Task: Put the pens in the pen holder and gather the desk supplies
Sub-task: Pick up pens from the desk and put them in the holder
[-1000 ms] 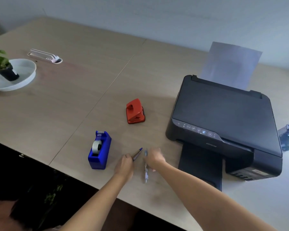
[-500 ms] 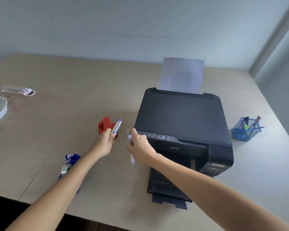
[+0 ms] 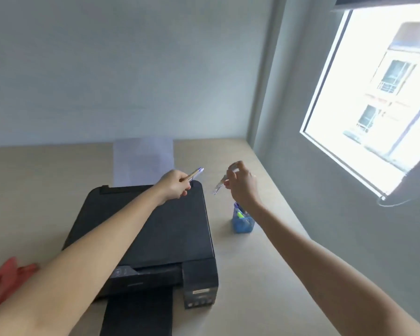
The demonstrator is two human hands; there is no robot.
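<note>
1. Two bare forearms reach up from the bottom edge of the head view, over a light wood-grain desk (image 3: 264, 275).
2. Nearest on the left, a blurred red plastic object (image 3: 9, 275) lies on the desk, partly cut off by the left forearm; can't tell what it is from this frame.
3. Black flat-top printer (image 3: 170, 234) sits mid-desk, output tray extended toward the camera, control panel on the front face.
4. Blue mesh pen holder (image 3: 243, 223) stands upright on the desk just right of the printer; a green marker and other pens are inside it.
5. Left hand (image 3: 174, 186) is over the printer's far right corner, fingers clenched around a pen with a blue cap end (image 3: 195, 173); cap end points up and right, away from the camera.
6. Right hand (image 3: 243, 183) is raised above and beyond the holder, fingertips pinching a clear-barrel pen (image 3: 222, 183), which slants down to the left. It is blurred, clear of the holder.
7. White paper sheet (image 3: 143, 161) stands upright in the printer's rear feed.
8. Farthest: grey wall, bright window (image 3: 374, 93) on the right.
</note>
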